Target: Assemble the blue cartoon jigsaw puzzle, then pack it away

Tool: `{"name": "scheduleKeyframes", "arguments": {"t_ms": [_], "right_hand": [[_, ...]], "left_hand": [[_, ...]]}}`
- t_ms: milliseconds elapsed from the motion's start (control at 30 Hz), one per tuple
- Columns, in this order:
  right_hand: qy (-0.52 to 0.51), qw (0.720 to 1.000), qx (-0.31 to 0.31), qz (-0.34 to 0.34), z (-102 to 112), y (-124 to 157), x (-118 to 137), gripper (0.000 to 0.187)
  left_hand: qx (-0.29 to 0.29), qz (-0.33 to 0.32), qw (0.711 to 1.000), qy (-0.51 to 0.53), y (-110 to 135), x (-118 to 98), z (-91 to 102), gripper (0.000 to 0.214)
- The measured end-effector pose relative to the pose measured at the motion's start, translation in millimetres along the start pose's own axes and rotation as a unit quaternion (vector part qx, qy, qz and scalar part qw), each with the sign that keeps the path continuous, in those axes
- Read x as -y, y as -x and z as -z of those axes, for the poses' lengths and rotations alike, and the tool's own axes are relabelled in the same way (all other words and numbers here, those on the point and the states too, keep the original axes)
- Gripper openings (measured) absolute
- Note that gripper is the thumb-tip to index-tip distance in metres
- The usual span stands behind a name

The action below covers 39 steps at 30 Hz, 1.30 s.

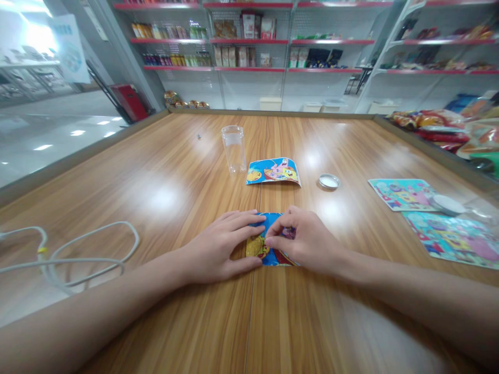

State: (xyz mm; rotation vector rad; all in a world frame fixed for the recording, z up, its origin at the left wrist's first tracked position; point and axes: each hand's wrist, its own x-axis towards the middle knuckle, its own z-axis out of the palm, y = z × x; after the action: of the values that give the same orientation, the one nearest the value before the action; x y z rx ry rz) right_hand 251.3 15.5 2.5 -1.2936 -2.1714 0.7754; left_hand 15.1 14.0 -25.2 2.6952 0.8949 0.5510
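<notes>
A small colourful cartoon puzzle lies on the wooden table close in front of me, and both hands rest on it. My left hand lies flat with its fingers stretched over the puzzle's left part. My right hand covers the right part, with its fingers curled and fingertips pinched on the puzzle's surface; whether a piece is between them is hidden. Farther back lies a cartoon picture card, with a clear plastic jar upright to its left and a white lid to its right.
Two more cartoon sheets lie at the right, with a second lid on them. A white cable loops at the left edge. Snack bags pile at the far right. Store shelves stand behind.
</notes>
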Motion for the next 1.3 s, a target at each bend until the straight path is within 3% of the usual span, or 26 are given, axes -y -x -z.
{"name": "scheduleKeyframes", "arguments": {"t_ms": [200,267,400,567,667,800,833,900,1033,1133,1200,1300], "right_hand": [[0.086,0.994,-0.008,0.069,-4,-1,-5,0.003],[0.111,0.991,-0.016,0.079,-5,-2,-10,0.014],[0.104,0.993,-0.037,0.029,-8,-4,-17,0.040],[0.104,0.993,-0.022,-0.058,-14,-16,-12,0.053],[0.115,0.991,-0.003,-0.068,-12,-20,-8,0.055],[0.116,0.993,-0.005,-0.014,9,10,-17,0.036],[0.133,0.990,-0.015,0.032,15,23,-21,0.037],[0.188,0.978,0.003,0.093,26,51,-32,0.061],[0.232,0.967,0.078,0.068,34,83,-46,0.067],[0.219,0.970,0.089,0.058,38,82,-48,0.066],[0.194,0.976,0.074,0.062,41,76,-48,0.059],[0.150,0.985,0.013,0.080,46,69,-53,0.045]], "left_hand": [[-0.005,-0.001,1.000,0.007,-1,0,-0.7,0.057],[-0.005,0.000,1.000,0.010,-2,-1,0.0,0.057],[0.004,-0.003,1.000,0.015,-3,-2,2.2,0.060],[0.012,-0.020,1.000,0.013,-2,1,0.4,0.047],[0.007,-0.031,0.999,0.021,-1,4,-1.5,0.045],[0.026,-0.025,0.999,-0.024,-3,3,-0.6,0.063],[0.048,-0.034,0.998,-0.036,-4,1,-0.1,0.065],[0.098,-0.055,0.992,-0.050,-7,-5,-0.1,0.067],[0.134,-0.058,0.989,-0.031,-14,-17,-5.8,0.071],[0.052,-0.008,0.998,0.040,-25,-14,-14.8,0.068],[-0.123,0.077,0.984,0.101,-40,-2,-20.8,0.056],[-0.218,0.136,0.961,0.098,-77,24,-26.6,0.060]]}}
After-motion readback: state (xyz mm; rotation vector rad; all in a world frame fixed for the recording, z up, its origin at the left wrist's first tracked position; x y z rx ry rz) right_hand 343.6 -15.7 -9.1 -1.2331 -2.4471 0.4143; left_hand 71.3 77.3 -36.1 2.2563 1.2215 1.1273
